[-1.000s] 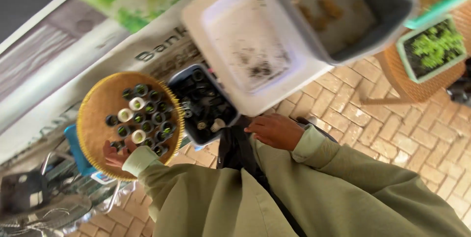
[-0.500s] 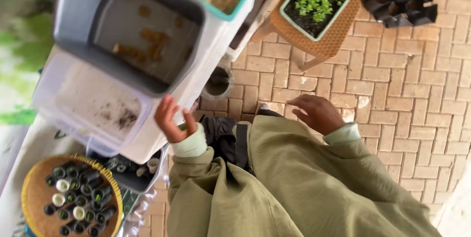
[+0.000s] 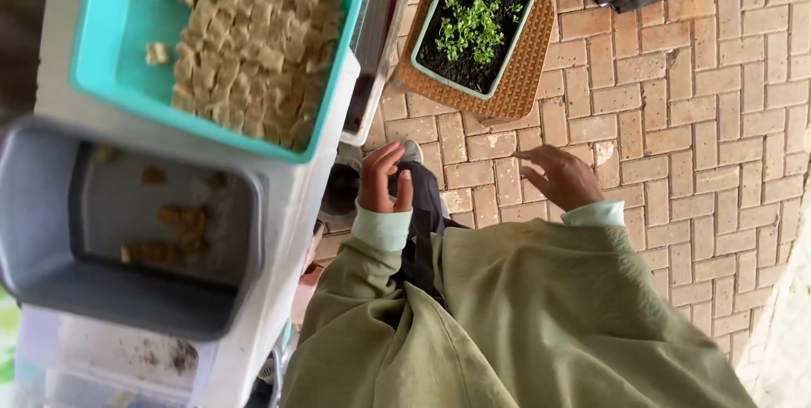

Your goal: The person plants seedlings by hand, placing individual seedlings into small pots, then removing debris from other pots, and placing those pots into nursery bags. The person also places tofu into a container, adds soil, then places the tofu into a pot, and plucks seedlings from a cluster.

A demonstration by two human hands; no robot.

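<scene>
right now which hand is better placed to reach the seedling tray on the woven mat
Probably the right hand: it hangs open over the brick floor, below the green seedling tray on its woven mat. The left hand, also empty, is nearer the grey tub.

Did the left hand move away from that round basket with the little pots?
Yes. The left hand was at the round basket's rim; now that basket is out of sight, and the hand hangs empty beside the grey tub, over the brick floor.

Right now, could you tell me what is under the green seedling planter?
The green seedling planter sits on a brown woven mat, which lies on the brick paving. The mat's middle is covered by the planter.
</scene>
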